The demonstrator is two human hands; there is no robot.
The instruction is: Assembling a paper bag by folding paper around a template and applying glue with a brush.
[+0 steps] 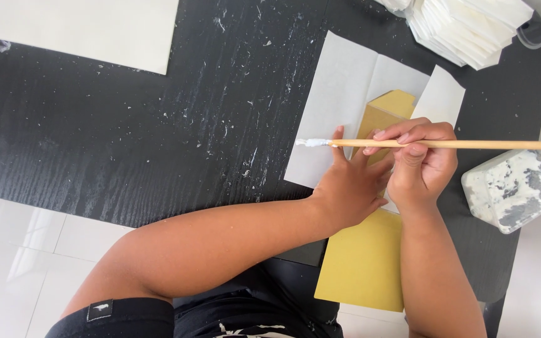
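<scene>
A large cream sheet of paper (pixel 89 28) is lying at the far left of the black wood-grain desk (pixel 126 138), which is flecked with dried white specks. Further right, a white rectangular paper sheet (pixel 339 87) is lying flat with a mustard-yellow folded card piece (pixel 391 107) on top of it. The left hand (pixel 349 181) is resting on them, palm down and fingers spread flat, pressing the paper and card against the desk. Just beside it, the right hand (pixel 422 159) is curling closed around a long thin wooden brush (pixel 471 144), whose white paste-coated tip is pointing left over the left fingers. A second mustard-yellow card sheet (pixel 364 263) is lying beneath the wrists. At the far right, a clear plastic tub of white paste (pixel 513 188) is sitting near a stack of folded white paper pieces (pixel 464 25).
</scene>
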